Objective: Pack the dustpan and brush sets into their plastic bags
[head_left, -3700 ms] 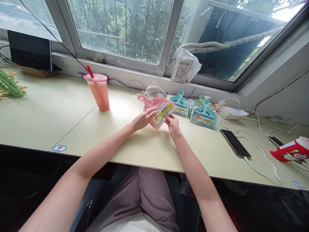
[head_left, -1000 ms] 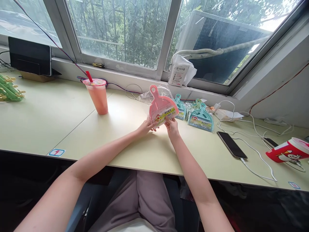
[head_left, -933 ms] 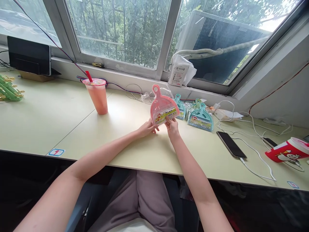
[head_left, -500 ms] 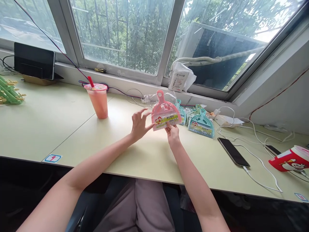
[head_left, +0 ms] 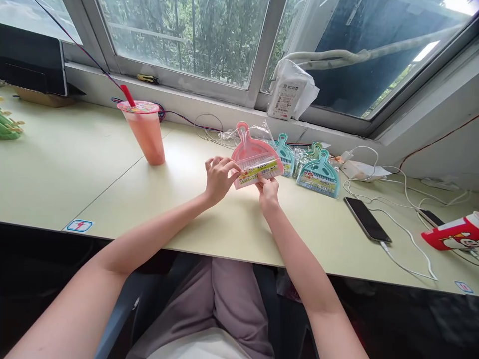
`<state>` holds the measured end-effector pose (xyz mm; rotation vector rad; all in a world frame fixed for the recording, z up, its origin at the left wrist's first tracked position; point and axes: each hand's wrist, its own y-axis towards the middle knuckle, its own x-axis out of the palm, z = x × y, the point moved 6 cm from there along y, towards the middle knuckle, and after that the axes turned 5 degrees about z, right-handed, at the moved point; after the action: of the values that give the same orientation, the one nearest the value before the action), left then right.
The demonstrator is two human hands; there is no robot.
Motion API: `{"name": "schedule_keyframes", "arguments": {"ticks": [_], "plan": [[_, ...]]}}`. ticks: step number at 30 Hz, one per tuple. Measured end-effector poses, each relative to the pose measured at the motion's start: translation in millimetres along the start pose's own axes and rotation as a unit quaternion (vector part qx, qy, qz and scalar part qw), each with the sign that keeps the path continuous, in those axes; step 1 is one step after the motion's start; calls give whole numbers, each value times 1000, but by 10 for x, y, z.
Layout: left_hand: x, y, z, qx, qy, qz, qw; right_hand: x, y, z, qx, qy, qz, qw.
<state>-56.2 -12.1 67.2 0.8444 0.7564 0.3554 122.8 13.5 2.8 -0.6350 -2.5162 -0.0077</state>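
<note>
Right hand (head_left: 268, 193) grips the pink dustpan pack (head_left: 251, 148), left hand (head_left: 219, 180) curled, pinching its edge; looks still bagged, teal packs (head_left: 319, 175) too

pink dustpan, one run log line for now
right hand: gripping pink dustpan | left hand: at its left edge | teal dustpans: on desk

You are holding the pink dustpan set (head_left: 255, 148), wrapped in clear plastic, by its lower edge with your right hand (head_left: 268, 193), while your left hand (head_left: 219, 179) is touching its left side. Teal dustpan sets (head_left: 319, 175) are lying just beyond on the table (head_left: 198, 229). A drink cup (head_left: 147, 137) with a red straw is standing to your left, and a phone (head_left: 367, 219) is lying to your right.
</note>
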Motion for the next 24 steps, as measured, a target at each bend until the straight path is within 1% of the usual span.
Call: {"name": "schedule_keyframes", "arguments": {"ticks": [6,9,14,19,22,24], "plan": [[-33,39,-20,15,5,17,1000,27,-43,28,-2,1,-1,1000],[-33,23,-5,46,11,20,999,33,-52,32,-10,-5,0,1000],[-42,7,12,108,20,9,994,26,-50,21,-15,-12,11,1000],[-3,32,7,157,27,-34,987,25,-65,10,-30,-6,22,999],[85,-7,22,163,8,-66,984,13,-73,47,-27,2,40,999],[170,-55,34,160,-22,-93,982,0,-68,71,-20,10,56,998]]}}
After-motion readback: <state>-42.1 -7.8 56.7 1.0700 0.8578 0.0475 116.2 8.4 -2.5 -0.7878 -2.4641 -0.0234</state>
